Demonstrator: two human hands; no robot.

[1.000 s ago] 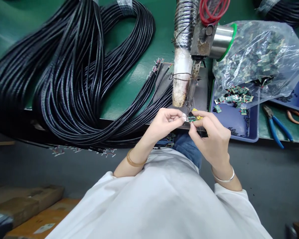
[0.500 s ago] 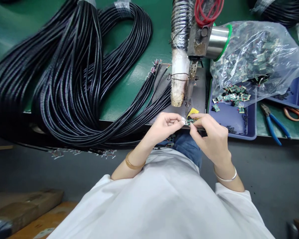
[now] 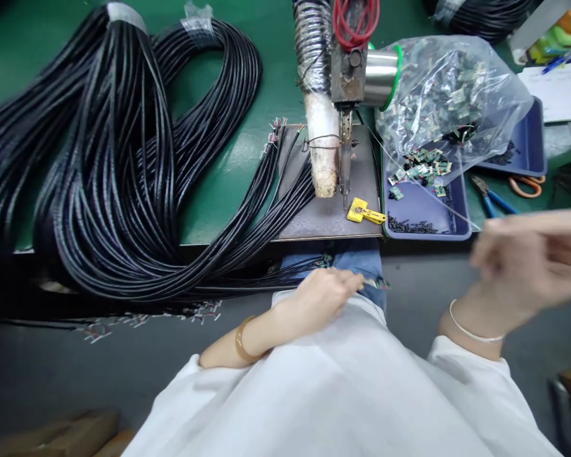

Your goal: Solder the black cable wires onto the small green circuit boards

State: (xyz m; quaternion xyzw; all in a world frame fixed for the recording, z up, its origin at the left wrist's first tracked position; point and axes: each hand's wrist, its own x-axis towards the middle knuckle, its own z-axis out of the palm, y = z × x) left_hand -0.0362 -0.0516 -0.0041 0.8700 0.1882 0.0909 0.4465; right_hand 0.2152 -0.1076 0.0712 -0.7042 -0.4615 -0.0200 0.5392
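The yellow clip [image 3: 356, 211], green table [image 3: 272, 158], purple-blue tray [image 3: 426, 206], red cord [image 3: 356, 26] and black cables [image 3: 117, 146] are plain-coloured.

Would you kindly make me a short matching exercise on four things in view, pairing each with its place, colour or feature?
Column one:
1. yellow tool
2. pliers
3. metallic spool
4. left hand

Column two:
A. has a green rim
B. brown bangle on its wrist
C. lies on the gray board
D. has blue handles

Pairs: 1-C; 2-D; 3-A; 4-B
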